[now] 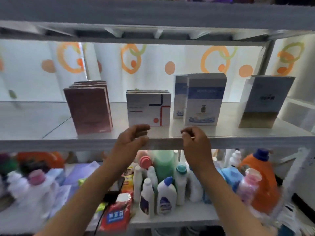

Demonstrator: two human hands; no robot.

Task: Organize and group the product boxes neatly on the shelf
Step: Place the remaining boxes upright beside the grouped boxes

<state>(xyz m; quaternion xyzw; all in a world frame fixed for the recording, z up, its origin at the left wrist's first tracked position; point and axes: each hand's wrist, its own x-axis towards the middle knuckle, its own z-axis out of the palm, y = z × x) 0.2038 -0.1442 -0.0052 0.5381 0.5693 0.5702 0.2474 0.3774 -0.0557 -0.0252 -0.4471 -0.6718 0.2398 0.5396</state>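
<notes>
On the white shelf [51, 126] stand four groups of boxes. A row of dark red boxes [88, 109] is at the left. White boxes with red and blue lines [148, 108] stand in the middle. Two taller blue-and-white boxes [203, 99] come after them, and a grey-blue box with a tan base [264, 101] is at the right. My left hand [133, 138] hovers at the shelf's front edge just below the white boxes, fingers curled and apart, holding nothing. My right hand [196, 140] is beside it, below the blue-and-white boxes, fingers loosely curled, also holding nothing.
Another shelf board [153, 14] runs overhead. The shelf below is crowded with white bottles [166, 196], an orange detergent jug [262, 181], a green bottle [163, 166] and a red pack [117, 212]. A curtain with orange rings [129, 58] hangs behind.
</notes>
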